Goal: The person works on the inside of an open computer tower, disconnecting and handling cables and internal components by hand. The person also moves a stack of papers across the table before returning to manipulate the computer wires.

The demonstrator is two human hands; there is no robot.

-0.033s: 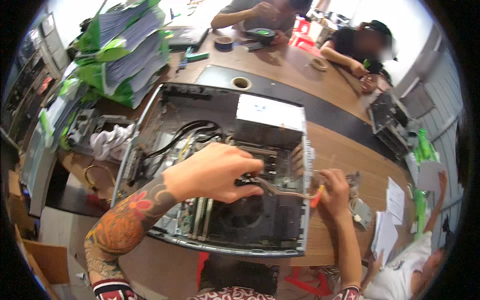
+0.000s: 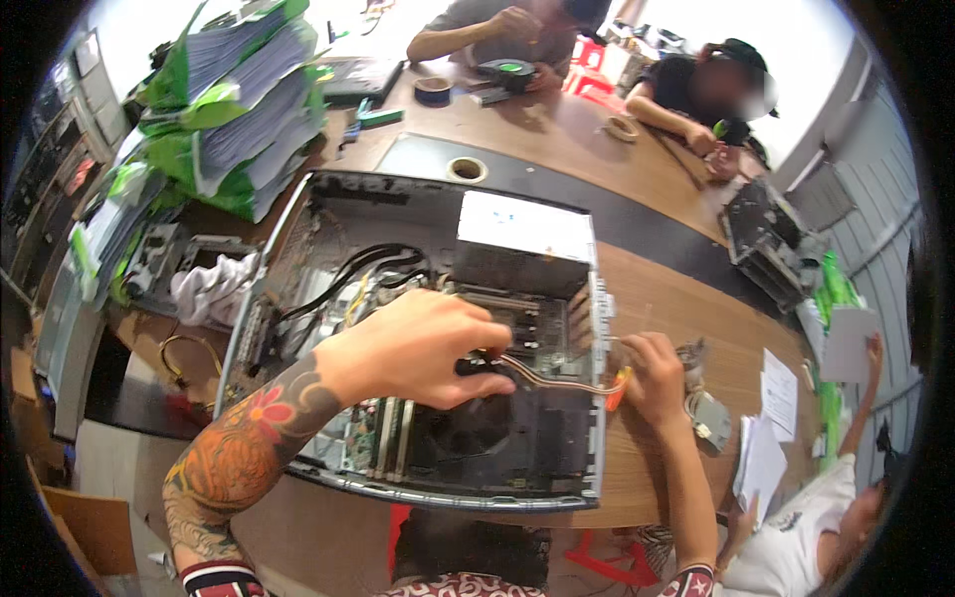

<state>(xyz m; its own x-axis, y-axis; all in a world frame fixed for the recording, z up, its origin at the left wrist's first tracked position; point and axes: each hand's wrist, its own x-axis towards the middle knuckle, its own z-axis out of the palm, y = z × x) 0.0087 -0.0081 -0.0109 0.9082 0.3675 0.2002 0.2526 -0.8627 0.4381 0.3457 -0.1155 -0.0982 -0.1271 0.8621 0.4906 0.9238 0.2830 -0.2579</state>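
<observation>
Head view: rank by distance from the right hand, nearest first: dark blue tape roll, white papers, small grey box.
1. Small grey box: just right of the right hand.
2. White papers: farther right.
3. Dark blue tape roll: far upper left, beyond the computer case.

The big, dark computer case [image 2: 413,224] lies flat on the table [image 2: 647,279] with its top side open, so you can see a shiny box [image 2: 525,221] in a far corner, a round black fan [image 2: 468,426] near the front, and bendy black wires [image 2: 348,271] on the left. A thin brown and white cable [image 2: 542,380] runs over the case, a bit wavy, from the left hand's [image 2: 438,343] fingers past the right edge. There, an orange bit [image 2: 619,388] shows beside the right hand [image 2: 654,376].
</observation>
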